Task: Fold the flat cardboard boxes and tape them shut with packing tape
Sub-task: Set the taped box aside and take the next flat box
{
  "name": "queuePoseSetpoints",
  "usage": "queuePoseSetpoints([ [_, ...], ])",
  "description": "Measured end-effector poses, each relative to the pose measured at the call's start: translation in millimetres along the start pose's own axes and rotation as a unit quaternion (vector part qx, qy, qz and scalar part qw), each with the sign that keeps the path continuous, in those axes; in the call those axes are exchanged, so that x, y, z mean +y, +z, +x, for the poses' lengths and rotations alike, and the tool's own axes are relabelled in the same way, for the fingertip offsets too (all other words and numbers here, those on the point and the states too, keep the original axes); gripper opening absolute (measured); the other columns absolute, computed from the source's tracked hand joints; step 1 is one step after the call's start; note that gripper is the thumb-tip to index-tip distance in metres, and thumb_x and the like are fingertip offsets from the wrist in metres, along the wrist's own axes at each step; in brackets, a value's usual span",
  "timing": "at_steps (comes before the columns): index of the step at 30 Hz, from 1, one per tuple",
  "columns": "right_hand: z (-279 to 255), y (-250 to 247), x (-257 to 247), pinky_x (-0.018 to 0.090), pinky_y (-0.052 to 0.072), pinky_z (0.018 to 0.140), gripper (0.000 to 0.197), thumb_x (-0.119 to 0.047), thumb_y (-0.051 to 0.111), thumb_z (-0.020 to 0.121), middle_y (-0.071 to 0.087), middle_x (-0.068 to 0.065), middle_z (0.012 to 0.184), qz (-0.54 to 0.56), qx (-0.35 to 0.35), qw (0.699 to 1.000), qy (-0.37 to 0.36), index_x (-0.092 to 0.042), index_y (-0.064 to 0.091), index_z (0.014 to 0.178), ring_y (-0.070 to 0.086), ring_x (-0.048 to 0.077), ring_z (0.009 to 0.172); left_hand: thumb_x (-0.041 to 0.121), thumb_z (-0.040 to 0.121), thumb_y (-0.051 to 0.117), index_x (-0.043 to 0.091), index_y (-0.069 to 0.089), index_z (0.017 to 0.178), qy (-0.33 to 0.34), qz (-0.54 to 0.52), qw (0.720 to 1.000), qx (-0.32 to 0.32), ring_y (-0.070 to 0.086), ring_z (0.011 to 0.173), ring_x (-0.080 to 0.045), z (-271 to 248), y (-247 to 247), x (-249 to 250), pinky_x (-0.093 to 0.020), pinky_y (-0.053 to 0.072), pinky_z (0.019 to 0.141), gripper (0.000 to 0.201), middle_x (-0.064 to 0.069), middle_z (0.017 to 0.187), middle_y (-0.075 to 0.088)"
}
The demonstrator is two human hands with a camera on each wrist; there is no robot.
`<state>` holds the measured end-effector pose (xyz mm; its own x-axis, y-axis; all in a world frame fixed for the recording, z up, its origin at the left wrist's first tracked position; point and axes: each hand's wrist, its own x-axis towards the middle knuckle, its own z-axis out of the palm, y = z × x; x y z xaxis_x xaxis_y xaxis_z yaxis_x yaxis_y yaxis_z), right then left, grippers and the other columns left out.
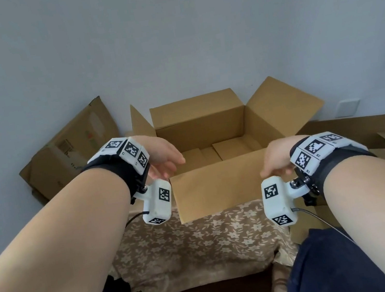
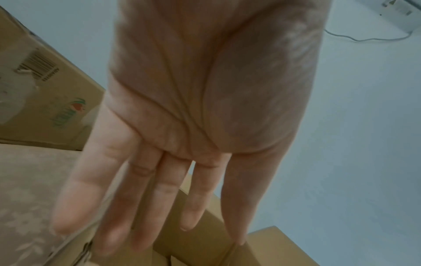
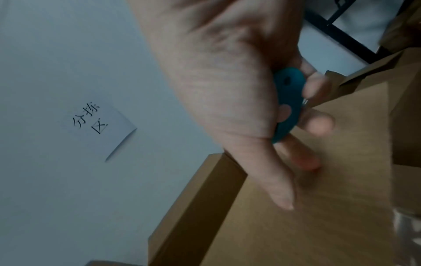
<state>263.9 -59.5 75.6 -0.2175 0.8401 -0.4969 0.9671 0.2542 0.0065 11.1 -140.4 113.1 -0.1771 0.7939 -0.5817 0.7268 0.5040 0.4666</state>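
Observation:
A brown cardboard box stands open on a flower-patterned cloth, all its top flaps raised or spread outward. My left hand hovers at the box's near left corner. In the left wrist view its fingers are straight, spread and hold nothing, with the box just beyond them. My right hand is at the near right corner of the box. In the right wrist view its fingers curl round a small teal tool, close against a box flap.
A flattened printed carton leans on the wall at the left. More flat cardboard lies at the right. The floral cloth covers the surface in front of the box. A paper label hangs on the wall.

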Motion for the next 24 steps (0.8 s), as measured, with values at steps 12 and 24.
queuePoseSetpoints([
  [12, 38, 17, -5, 0.038, 0.051, 0.081, 0.092, -0.028, 0.081, 0.074, 0.033, 0.006, 0.142, -0.002, 0.092, 0.995, -0.039, -0.031, 0.026, 0.148, 0.055, 0.029, 0.114, 0.046, 0.088, 0.06, 0.023, 0.035, 0.146, 0.041, 0.282, 0.958, 0.036, 0.043, 0.13, -0.019, 45, 43, 11, -0.036, 0.035, 0.108, 0.068, 0.001, 0.144, 0.043],
  [24, 71, 23, -27, 0.033, 0.038, 0.062, 0.012, -0.02, 0.062, 0.089, 0.051, 0.001, 0.085, -0.107, 0.279, 0.949, -0.097, -0.019, 0.06, 0.101, 0.045, 0.022, 0.08, 0.022, 0.095, 0.055, 0.01, 0.06, 0.121, 0.084, 0.348, 0.93, 0.076, 0.058, 0.104, -0.023, 81, 42, 7, -0.032, 0.046, 0.089, 0.029, -0.006, 0.113, 0.061],
])
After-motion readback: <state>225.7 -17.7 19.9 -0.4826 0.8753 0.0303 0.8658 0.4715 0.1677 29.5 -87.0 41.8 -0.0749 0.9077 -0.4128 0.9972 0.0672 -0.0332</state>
